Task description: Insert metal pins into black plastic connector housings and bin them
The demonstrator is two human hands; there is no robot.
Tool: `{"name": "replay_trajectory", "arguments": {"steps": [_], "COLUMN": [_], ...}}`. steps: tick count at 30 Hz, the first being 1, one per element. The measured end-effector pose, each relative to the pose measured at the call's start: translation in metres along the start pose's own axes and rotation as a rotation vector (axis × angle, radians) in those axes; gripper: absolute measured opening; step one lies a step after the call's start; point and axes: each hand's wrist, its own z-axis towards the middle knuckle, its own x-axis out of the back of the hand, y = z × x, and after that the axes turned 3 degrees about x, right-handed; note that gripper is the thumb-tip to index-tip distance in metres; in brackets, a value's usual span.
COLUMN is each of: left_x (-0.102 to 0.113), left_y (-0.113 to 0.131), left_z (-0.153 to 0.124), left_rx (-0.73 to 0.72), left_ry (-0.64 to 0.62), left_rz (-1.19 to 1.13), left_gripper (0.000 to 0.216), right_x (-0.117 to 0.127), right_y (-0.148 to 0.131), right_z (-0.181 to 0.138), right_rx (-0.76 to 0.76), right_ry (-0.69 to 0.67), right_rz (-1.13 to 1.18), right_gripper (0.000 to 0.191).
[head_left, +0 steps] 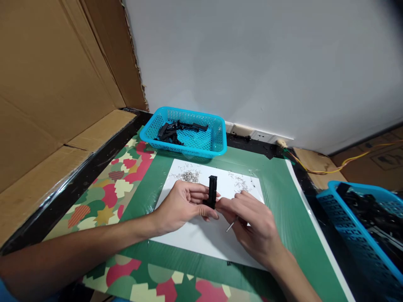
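My left hand is closed round the lower part of a long black plastic part, which stands upright between thumb and fingers. Close against its lower right side, my right hand has its fingers bent in a pinch. A thin metal rod sticks out below those fingers, so the right hand holds it too. What the right fingertips touch at the black part is too small to make out. Under both hands lies a white sheet, with a pile of small metal pins at its back left and looser ones at its back right.
A blue basket with several black parts stands behind the sheet. Another blue basket, full of black parts, is at the right. Cardboard walls the left side. Sockets and a yellow cable run along the wall.
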Motion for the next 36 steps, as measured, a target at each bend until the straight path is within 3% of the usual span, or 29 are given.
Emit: {"name": "replay_trajectory", "arguments": {"steps": [7, 12, 17, 22, 25, 32, 36], "left_x": [0.003, 0.005, 0.007, 0.009, 0.007, 0.005, 0.008], "left_y": [-0.001, 0.003, 0.007, 0.01, 0.013, 0.006, -0.001], "left_z": [0.0, 0.001, -0.003, -0.006, -0.007, -0.009, -0.011], "left_rx": [0.01, 0.006, 0.107, 0.086, 0.004, -0.337, -0.492], "left_ry": [-0.081, -0.197, -0.314, -0.37, -0.299, 0.102, 0.162], "left_rz": [0.023, 0.07, 0.208, 0.345, 0.457, 0.874, 1.052], "left_gripper": [0.055, 0.055, 0.058, 0.057, 0.053, 0.044, 0.023], "right_x": [0.007, 0.017, 0.021, 0.022, 0.025, 0.022, 0.016], "right_y": [0.0, 0.006, 0.011, 0.01, 0.01, 0.014, 0.016], "right_z": [-0.001, -0.003, -0.006, -0.005, -0.004, -0.004, -0.006], "right_rx": [-0.005, -0.004, 0.079, 0.133, 0.147, 0.141, 0.128], "right_ry": [0.028, 0.065, 0.011, -0.012, -0.004, -0.032, -0.067], "right_rz": [-0.001, -0.072, -0.16, -0.199, -0.234, -0.316, -0.299], "right_gripper": [0.019, 0.039, 0.043, 0.046, 0.044, 0.035, 0.033]}}
